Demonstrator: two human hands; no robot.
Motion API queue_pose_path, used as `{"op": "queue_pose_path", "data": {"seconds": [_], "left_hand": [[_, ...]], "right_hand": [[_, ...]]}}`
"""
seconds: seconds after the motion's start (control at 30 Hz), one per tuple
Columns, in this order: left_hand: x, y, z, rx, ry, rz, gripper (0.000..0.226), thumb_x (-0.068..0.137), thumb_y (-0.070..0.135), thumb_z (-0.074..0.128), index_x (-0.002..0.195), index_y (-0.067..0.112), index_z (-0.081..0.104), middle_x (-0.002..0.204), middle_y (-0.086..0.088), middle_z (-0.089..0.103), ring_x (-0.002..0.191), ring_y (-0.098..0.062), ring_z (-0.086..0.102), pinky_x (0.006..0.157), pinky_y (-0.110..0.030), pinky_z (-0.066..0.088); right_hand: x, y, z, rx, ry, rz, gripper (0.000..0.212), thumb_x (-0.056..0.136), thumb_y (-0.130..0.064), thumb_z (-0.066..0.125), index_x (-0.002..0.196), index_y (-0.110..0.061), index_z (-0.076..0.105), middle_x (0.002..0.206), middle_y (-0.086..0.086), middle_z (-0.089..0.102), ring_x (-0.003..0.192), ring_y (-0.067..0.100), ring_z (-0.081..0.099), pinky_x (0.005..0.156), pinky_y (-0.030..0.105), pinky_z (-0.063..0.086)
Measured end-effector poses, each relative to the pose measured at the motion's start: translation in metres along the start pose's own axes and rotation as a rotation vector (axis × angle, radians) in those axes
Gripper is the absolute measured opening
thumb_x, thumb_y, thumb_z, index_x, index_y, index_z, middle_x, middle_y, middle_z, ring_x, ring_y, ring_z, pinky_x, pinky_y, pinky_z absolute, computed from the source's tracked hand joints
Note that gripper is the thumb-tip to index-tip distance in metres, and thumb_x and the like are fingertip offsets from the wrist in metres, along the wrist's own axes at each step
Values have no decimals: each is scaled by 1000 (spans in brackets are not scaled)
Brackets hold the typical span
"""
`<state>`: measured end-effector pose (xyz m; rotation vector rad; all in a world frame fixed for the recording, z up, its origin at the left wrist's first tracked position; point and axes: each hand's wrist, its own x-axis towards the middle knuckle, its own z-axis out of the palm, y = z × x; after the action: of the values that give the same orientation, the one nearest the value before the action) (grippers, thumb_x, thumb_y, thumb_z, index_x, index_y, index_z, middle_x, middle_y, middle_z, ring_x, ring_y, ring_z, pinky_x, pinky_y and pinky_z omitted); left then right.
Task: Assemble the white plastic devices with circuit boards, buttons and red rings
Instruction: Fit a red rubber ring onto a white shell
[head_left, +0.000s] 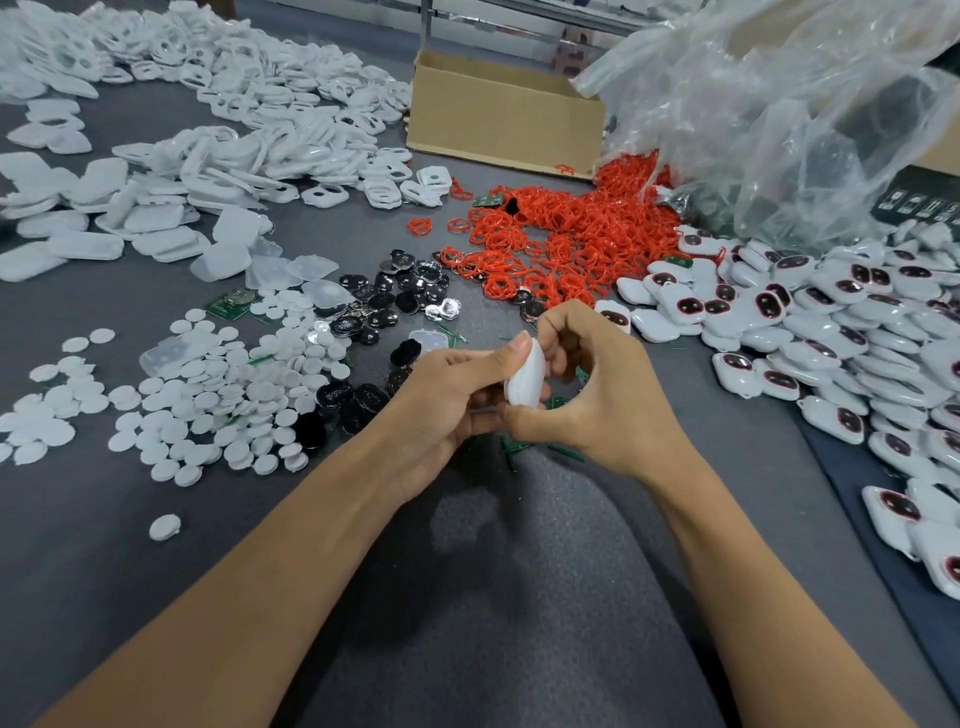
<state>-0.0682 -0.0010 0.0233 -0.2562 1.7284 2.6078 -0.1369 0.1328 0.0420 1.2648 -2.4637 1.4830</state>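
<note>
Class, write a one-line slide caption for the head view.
Left hand and right hand grip a white plastic device above a grey table, amid white discs, red rings and assembled devices.

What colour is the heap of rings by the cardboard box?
Red; the rings show clearly in the head view.

One left hand (441, 410), one right hand (602, 400), one held white device (524, 382), one cardboard box (504, 119), one plastic bag (779, 119)
</note>
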Motion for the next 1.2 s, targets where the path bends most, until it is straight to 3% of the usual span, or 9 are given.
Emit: {"op": "queue_pose_path", "data": {"seconds": [0.33, 0.5, 0.6, 0.73, 0.83, 1.0, 1.2], "left_hand": [[-1, 2, 3, -71, 14, -34, 41, 74, 38, 62, 91, 2, 72, 82, -11, 73, 70, -14, 70, 63, -25, 59], [2, 3, 1, -134, 46, 8, 39, 82, 37, 57, 93, 2, 70, 93, -14, 71, 78, -19, 67, 81, -34, 57], [0, 4, 0, -135, 42, 28, 40, 76, 38, 60, 94, 4, 71, 89, -11, 72, 77, -16, 68, 73, -26, 59], [-3, 6, -2, -106, -2, 42, 39, 77, 36, 61, 97, 5, 72, 86, -7, 73, 73, -14, 68, 70, -23, 57], [-3, 6, -2, -81, -5, 32, 41, 75, 35, 62, 98, 4, 71, 87, -8, 73, 73, -14, 68, 71, -24, 58], [0, 4, -3, -79, -11, 30, 31, 74, 34, 64, 84, 8, 78, 84, -9, 73, 69, -14, 69, 67, -23, 58], [2, 2, -7, -85, -42, 22, 32, 71, 41, 73, 87, 14, 80, 84, -6, 74, 72, -11, 69, 66, -21, 57]], "right_hand": [[1, 2, 3, -1, 44, -5, 39, 51, -14, 76, 77, -10, 47, 69, 4, 44, 63, 22, 37, 56, 35, 35], [0, 1, 9, -2, 97, -100, 25, 59, -3, 71, 74, -11, 52, 73, 2, 47, 64, 13, 41, 59, 25, 36], [1, 2, 2, -29, 112, -118, 36, 63, -8, 81, 87, -11, 55, 81, 3, 52, 69, 20, 48, 62, 30, 42], [2, 2, -1, -54, 64, -162, 39, 65, -6, 81, 94, -8, 55, 88, 5, 54, 74, 25, 50, 63, 36, 45], [1, 3, -2, -54, 30, -150, 41, 63, -5, 80, 94, -10, 54, 87, 6, 54, 74, 24, 50, 63, 36, 45], [1, 3, -1, -23, 69, -135, 40, 58, -6, 80, 88, -12, 53, 80, 4, 53, 69, 21, 49, 60, 35, 45], [2, 5, 2, -16, 61, -101, 43, 58, -8, 82, 90, -13, 55, 81, 1, 54, 69, 18, 49, 61, 28, 45]]}}
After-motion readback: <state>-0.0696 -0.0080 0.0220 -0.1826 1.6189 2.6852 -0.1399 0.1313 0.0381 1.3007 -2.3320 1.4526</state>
